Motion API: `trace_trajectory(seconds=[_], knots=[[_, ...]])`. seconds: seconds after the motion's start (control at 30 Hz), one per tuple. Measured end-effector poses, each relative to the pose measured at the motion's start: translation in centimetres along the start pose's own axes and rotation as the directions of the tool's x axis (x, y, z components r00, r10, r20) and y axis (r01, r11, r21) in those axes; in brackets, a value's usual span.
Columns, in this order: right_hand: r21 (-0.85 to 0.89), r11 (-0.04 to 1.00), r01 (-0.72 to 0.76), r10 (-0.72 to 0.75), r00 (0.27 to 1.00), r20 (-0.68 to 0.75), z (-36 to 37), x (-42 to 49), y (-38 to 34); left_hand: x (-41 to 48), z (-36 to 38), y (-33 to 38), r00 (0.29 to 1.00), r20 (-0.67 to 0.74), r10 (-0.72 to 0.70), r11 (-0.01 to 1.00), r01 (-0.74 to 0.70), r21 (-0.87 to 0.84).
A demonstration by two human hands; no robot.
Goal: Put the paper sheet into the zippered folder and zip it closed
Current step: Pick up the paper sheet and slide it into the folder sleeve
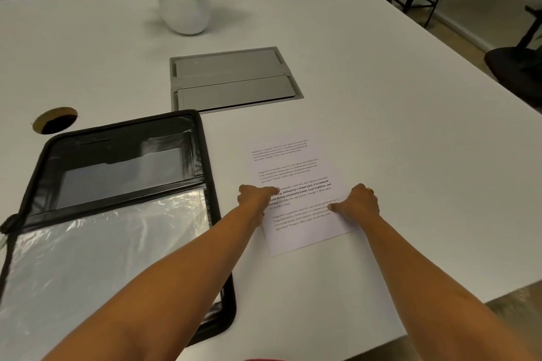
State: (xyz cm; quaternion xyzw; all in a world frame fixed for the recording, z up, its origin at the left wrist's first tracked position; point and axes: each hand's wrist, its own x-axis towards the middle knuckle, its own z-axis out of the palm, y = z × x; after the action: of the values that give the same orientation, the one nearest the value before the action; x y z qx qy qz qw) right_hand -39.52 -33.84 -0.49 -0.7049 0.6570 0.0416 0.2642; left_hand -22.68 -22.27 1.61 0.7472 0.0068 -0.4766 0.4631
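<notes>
A white paper sheet (296, 168) with printed text lies on the white table, right of the zippered folder. The black zippered folder (206, 155) lies open and flat at the left, showing a clear plastic sleeve in its near half and pockets in its far half. My left hand (254, 199) grips the sheet's left edge, thumb on top of the print. At the sheet's right edge my right hand (358, 203) pinches it, thumb on the paper and fingers curled. The sheet's near corner still rests on the table.
A grey cable hatch (234, 79) is set into the table (396, 114) beyond the sheet. A round cable hole (55, 120) sits at the far left. A potted plant in a white pot (185, 10) stands at the back. Dark office chairs ring the table; its right edge is near.
</notes>
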Motion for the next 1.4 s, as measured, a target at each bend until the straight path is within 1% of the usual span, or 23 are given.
trace_trajectory(seconds=[0.07, 0.1, 0.2, 0.3, 0.4, 0.47, 0.57, 0.63, 0.73, 0.8, 0.87, 0.97, 1.03, 1.1, 1.17, 1.23, 1.3, 1.4], knots=[[-0.004, 1.0, -0.013, 0.013, 0.999, 0.03, 0.0, 0.3, 0.0, 0.2, -0.2, 0.1, 1.0, -0.016, -0.018, 1.0, 0.018, -0.009], [0.002, 1.0, -0.021, 0.021, 0.999, 0.047, 0.0, 0.4, 0.1, 0.2, -0.4, 0.2, 1.0, -0.001, -0.023, 1.0, 0.023, -0.01], [0.034, 0.999, -0.04, 0.036, 0.994, 0.108, 0.1, 0.8, 0.1, 0.0, -0.5, 0.2, 0.994, 0.106, -0.034, 0.999, 0.032, 0.019], [0.029, 1.0, -0.013, 0.009, 0.988, 0.151, 0.4, 0.9, 0.1, -0.2, -0.4, -0.3, 0.982, 0.183, -0.05, 0.996, 0.035, 0.084], [0.015, 1.0, -0.008, 0.006, 0.99, 0.144, 0.6, 0.7, 0.1, 0.1, -0.6, -1.1, 0.987, 0.161, -0.024, 0.993, 0.005, 0.114], [0.022, 1.0, 0.023, -0.026, 0.99, 0.138, 0.7, 0.4, 0.1, 0.3, -1.0, -1.5, 0.989, 0.15, 0.005, 0.991, -0.025, 0.131], [0.108, 0.992, 0.06, -0.072, 0.991, 0.111, 0.9, -0.2, 0.0, 0.5, -1.6, -1.6, 0.986, 0.153, 0.066, 0.988, -0.085, 0.125], [0.212, 0.976, 0.05, -0.075, 0.991, 0.111, 0.9, -0.7, -0.1, 0.3, -2.1, -1.4, 0.983, 0.151, 0.11, 0.987, -0.126, 0.101], [0.444, 0.895, 0.034, -0.088, 0.991, 0.102, 0.5, -1.7, -0.5, -0.2, -3.2, -1.0, 0.974, 0.112, 0.197, 0.974, -0.207, 0.086], [0.623, 0.781, 0.04, -0.115, 0.99, 0.08, 0.1, -2.4, -1.1, -0.6, -4.1, -0.7, 0.952, 0.092, 0.292, 0.949, -0.301, 0.094], [0.764, 0.642, 0.067, -0.176, 0.982, 0.062, -0.3, -3.4, -2.2, -1.1, -5.1, -0.4, 0.915, 0.112, 0.387, 0.914, -0.397, 0.082], [0.872, 0.46, 0.17, -0.248, 0.967, -0.058, -0.9, -5.0, -3.7, -1.9, -6.7, -0.1, 0.872, 0.149, 0.466, 0.881, -0.473, 0.011], [0.893, 0.386, 0.23, -0.249, 0.958, -0.139, -1.1, -6.1, -4.2, -2.2, -7.6, -0.3, 0.857, 0.157, 0.491, 0.87, -0.492, -0.035], [0.903, 0.351, 0.249, -0.243, 0.955, -0.169, -0.9, -6.9, -4.1, -2.3, -8.3, -0.9, 0.851, 0.156, 0.502, 0.864, -0.503, -0.032], [0.899, 0.353, 0.259, -0.25, 0.952, -0.176, -0.2, -7.8, -3.7, -2.4, -8.7, -1.4, 0.853, 0.176, 0.492, 0.864, -0.503, 0.021], [0.88, 0.385, 0.277, -0.272, 0.945, -0.178, 0.5, -8.6, -3.3, -2.3, -9.1, -1.7, 0.859, 0.209, 0.468, 0.858, -0.498, 0.123], [0.863, 0.41, 0.295, -0.28, 0.941, -0.188, 1.0, -9.2, -3.0, -2.0, -9.6, -2.0, 0.864, 0.214, 0.455, 0.829, -0.499, 0.252], [0.842, 0.437, 0.318, -0.265, 0.939, -0.218, 1.4, -10.0, -2.9, -1.7, -11.2, -2.9, 0.866, 0.12, 0.486, 0.767, -0.488, 0.416]])
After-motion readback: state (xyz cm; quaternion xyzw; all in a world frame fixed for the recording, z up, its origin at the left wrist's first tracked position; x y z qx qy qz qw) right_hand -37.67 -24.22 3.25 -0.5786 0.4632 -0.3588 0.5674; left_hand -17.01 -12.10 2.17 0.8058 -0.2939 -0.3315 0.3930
